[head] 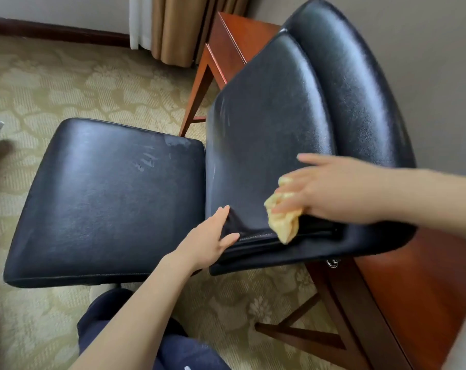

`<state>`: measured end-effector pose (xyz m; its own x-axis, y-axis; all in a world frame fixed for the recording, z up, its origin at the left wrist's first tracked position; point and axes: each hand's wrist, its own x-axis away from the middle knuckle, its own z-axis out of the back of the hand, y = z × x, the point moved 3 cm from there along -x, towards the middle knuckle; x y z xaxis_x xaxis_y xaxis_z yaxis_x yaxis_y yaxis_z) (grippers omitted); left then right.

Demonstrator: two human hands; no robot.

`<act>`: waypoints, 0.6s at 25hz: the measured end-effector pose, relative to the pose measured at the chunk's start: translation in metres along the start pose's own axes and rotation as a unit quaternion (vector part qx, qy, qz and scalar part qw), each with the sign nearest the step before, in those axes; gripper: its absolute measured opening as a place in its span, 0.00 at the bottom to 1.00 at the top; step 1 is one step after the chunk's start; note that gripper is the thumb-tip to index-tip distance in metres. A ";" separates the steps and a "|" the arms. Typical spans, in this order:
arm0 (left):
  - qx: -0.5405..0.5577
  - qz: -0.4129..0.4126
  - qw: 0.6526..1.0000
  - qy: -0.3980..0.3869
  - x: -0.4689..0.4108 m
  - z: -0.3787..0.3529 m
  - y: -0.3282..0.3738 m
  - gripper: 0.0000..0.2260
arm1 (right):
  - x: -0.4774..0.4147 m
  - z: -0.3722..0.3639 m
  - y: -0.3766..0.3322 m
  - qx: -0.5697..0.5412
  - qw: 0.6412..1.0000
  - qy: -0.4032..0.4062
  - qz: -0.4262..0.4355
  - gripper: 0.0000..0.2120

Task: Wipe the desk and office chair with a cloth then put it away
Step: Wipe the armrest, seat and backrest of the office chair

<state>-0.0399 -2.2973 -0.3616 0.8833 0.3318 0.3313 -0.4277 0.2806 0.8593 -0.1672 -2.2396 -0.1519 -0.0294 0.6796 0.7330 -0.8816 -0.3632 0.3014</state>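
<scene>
Mid-task: the right hand (333, 193), fingers flat, presses a yellow cloth (282, 222) on the black office chair's backrest (271, 124); the left hand (213, 236), fingers straight, steadies its edge. Damp streaks mark the seat (106, 193); stowing the cloth remains.

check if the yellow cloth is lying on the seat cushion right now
No, the right hand presses the yellow cloth against the chair's backrest, while the seat cushion has nothing lying on it.

One black leather office chair (226, 161) fills the centre of the frame — one seat cushion, one backrest. One yellow cloth (282, 220) at lower right. Two bare hands — left hand (213, 236), right hand (330, 190). One wooden desk (234, 46) at upper centre. One curtain (173, 25) along the top edge.
</scene>
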 end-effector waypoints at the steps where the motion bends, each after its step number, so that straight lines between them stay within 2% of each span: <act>1: 0.009 0.000 1.000 -0.008 0.001 -0.001 0.000 0.32 | 0.002 0.006 0.019 0.007 1.000 -0.002 -0.026 0.21; 7: 0.053 -0.012 0.999 0.007 -0.001 0.005 -0.004 0.29 | -0.038 0.031 0.102 0.048 0.984 -0.009 -0.170 0.23; 15: 0.044 -0.009 0.997 0.060 -0.041 0.075 -0.031 0.27 | -0.144 0.044 0.160 0.043 0.950 0.018 -0.310 0.20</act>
<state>-0.0485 -2.3869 -0.3729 0.8593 0.4342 0.2705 -0.3881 0.2087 0.8977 -0.2831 -2.4240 -0.1822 0.4648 0.8012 0.3768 -0.6928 0.0641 0.7182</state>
